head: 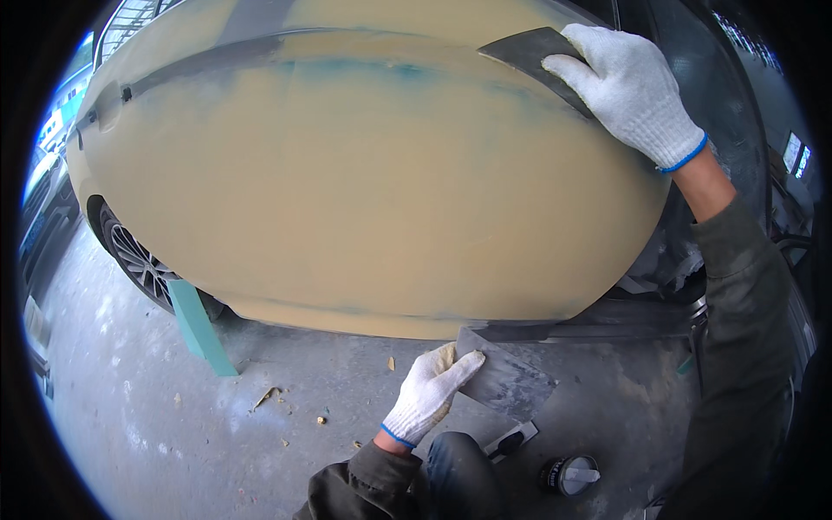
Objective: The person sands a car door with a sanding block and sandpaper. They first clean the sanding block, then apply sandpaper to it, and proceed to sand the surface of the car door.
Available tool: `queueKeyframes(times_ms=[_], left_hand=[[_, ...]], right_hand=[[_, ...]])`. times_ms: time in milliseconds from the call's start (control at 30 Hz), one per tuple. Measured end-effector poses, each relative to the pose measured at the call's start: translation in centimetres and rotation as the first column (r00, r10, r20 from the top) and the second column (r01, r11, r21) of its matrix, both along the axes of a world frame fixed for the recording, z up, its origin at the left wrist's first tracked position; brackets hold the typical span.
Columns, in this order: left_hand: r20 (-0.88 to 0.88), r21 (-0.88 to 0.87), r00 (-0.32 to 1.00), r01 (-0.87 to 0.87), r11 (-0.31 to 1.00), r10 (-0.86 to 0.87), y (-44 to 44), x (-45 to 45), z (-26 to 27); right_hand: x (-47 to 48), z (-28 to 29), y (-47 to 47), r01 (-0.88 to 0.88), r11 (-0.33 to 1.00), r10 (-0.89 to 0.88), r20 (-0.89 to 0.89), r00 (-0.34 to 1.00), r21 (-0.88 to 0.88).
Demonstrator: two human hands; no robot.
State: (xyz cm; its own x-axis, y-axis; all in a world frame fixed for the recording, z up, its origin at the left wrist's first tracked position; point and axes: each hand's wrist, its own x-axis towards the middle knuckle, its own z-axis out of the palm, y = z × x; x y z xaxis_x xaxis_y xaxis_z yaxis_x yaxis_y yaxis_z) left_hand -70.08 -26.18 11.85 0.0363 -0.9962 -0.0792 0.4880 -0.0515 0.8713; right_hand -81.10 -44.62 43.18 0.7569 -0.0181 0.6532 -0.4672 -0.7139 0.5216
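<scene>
My right hand (627,91), in a white knit glove with a blue cuff, grips a dark flexible sheet, seemingly a filler spreader (533,58). The sheet lies against the upper right of a car's side panels (390,195), which are coated in tan filler or primer with bluish-green patches along a crease. Low in the view, my left hand (432,390), gloved alike, pinches a thin grey rectangular plate (504,377) smeared with residue. That plate is held just below the panel's lower edge, over the floor.
A wheel (140,260) shows at left, with a green board (198,328) leaning near it. On the concrete floor (260,468) are dried scraps, a sanding block or similar tool (511,443) and an open can (572,476). The dark door opening (669,260) lies at right.
</scene>
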Motion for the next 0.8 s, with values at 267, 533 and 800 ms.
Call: queueKeyframes(times_ms=[267, 533, 800], left_hand=[[-0.072, -0.037, 0.997, -0.015, 0.999, 0.012, -0.1, -0.1, -0.4], [0.007, -0.039, 1.0, 0.005, 0.999, -0.004, -0.3, 0.1, -0.5], [-0.033, -0.039, 0.999, -0.027, 0.999, 0.026, -0.1, 0.2, -1.2]], right_hand=[[0.7, -0.4, 0.2, -0.076, 0.995, 0.072, -0.061, 0.996, -0.071], [1.3, -0.3, 0.1, -0.081, 0.988, 0.076, -0.05, 0.996, -0.128], [1.1, -1.6, 0.9, -0.073, 0.993, 0.074, 0.008, 0.997, -0.094]])
